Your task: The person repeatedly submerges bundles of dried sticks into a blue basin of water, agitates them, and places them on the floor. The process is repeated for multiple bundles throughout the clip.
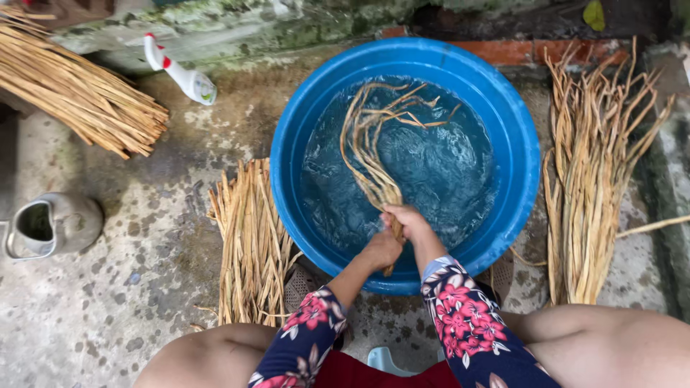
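A round blue basin (525, 151) full of water stands on the concrete floor in front of me. A bunch of tan dried plant strips (374, 154) trails through the water, its far ends curling toward the basin's back. My left hand (382, 250) and my right hand (406, 219) both grip the near end of this bunch, just inside the basin's near rim. Both forearms wear dark sleeves with pink flowers.
A pile of dry strips (251, 244) lies left of the basin, another (589, 187) to its right, a third bundle (72, 90) at the top left. A white spray bottle (183, 75) and a grey watering can (54, 224) sit on the floor. My knees frame the bottom.
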Available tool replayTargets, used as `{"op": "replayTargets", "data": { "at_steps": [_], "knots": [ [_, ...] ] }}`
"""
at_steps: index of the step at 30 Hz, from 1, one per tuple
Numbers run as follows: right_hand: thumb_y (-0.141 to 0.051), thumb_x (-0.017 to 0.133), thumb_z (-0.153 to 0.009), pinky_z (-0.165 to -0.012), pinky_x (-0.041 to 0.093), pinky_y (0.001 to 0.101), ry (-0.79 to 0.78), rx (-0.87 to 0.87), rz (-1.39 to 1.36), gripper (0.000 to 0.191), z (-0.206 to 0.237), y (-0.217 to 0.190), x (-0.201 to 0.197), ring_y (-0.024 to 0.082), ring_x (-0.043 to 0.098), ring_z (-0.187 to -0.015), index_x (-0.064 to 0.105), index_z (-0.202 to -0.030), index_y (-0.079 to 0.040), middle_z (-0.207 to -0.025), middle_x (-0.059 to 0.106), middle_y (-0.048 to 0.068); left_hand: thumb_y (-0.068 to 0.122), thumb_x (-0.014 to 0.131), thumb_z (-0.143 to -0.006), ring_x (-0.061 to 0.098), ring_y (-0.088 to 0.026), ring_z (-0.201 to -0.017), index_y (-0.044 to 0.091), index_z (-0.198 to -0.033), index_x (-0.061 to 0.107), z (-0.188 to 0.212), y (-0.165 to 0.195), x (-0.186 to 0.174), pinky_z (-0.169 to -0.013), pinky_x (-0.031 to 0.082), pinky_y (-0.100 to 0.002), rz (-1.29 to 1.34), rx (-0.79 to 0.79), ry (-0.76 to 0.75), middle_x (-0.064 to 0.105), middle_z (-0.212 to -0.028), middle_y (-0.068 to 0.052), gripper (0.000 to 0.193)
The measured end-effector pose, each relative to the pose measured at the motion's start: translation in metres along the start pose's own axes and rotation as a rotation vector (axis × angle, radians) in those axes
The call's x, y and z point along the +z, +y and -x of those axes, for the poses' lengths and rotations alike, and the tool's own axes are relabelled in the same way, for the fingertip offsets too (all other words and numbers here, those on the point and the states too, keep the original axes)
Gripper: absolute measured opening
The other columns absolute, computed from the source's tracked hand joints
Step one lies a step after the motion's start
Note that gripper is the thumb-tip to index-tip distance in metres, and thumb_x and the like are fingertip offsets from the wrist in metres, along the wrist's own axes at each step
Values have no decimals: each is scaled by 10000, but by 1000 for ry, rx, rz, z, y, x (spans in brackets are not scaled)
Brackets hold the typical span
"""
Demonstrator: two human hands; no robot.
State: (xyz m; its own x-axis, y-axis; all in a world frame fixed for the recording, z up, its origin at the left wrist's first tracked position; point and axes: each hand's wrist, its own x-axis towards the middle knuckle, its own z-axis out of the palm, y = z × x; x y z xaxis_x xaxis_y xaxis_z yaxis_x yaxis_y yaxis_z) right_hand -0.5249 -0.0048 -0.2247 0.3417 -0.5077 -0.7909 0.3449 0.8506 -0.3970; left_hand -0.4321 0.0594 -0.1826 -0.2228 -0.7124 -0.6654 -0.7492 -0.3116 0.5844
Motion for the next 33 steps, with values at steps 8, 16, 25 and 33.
{"op": "replayTargets", "data": {
  "at_steps": [8,16,25,33],
  "knots": [
    [-247,562,-1011,-508,549,389,126,-106,-630,261,7,-60,-87,99,462,-380,564,-763,-166,-535,474,-44,359,548,-1024,677,-315,-978,42,-1246,642,167,40,-126,-889,516,-458,-119,293,-60,705,-1091,-182,398],
    [-667,482,-917,-548,596,423,457,-432,-277,734,39,-82,-70,396,699,-958,307,-1443,-185,-1270,535,238,223,546,-995,589,-98,-543,129,-1207,564,191,-7,-218,-483,480,-242,780,89,157,642,-732,19,232],
    [-338,706,-861,-719,655,463,-138,-363,-95,598,33,37,119,303,757,-863,426,-1361,-169,-1161,597,146,305,423,-1058,679,-206,-581,15,-1090,618,71,-58,-115,-530,575,-347,14,203,156,648,-788,-57,350],
    [-105,488,-999,-463,511,398,351,-192,-437,182,19,-62,-42,200,538,-439,534,-822,-108,-616,532,54,451,500,-1016,600,-266,-1160,102,-1432,457,181,36,-127,-1013,450,-401,-255,63,-61,609,-1290,-141,545]
  ]
}}
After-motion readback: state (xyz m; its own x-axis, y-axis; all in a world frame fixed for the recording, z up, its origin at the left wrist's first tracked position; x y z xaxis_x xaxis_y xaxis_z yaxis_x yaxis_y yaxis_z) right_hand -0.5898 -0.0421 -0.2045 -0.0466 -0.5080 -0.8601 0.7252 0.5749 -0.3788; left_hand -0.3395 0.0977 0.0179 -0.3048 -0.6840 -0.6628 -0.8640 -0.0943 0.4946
